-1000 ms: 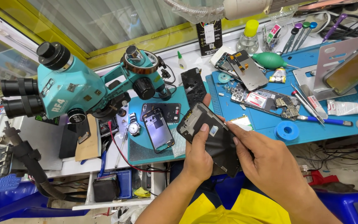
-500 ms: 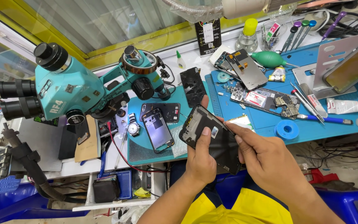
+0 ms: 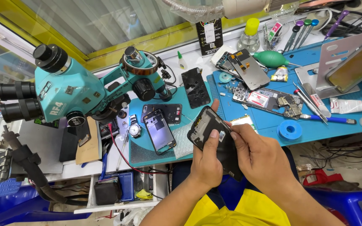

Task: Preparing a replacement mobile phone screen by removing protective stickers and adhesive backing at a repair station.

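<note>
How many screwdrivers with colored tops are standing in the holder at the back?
3 screwdrivers stand there, side by side at the back of the bench: the purple-topped screwdriver, the green-topped screwdriver, and the blue-topped screwdriver. More may be hidden.

A black phone back housing (image 3: 208, 129) is held up above the front edge of the workbench, tilted with its upper end leaning left. Its open inner side faces up, showing a dark frame, a camera cut-out near the top and small metal parts inside. Its lower end is hidden behind the hands gripping it.
</note>
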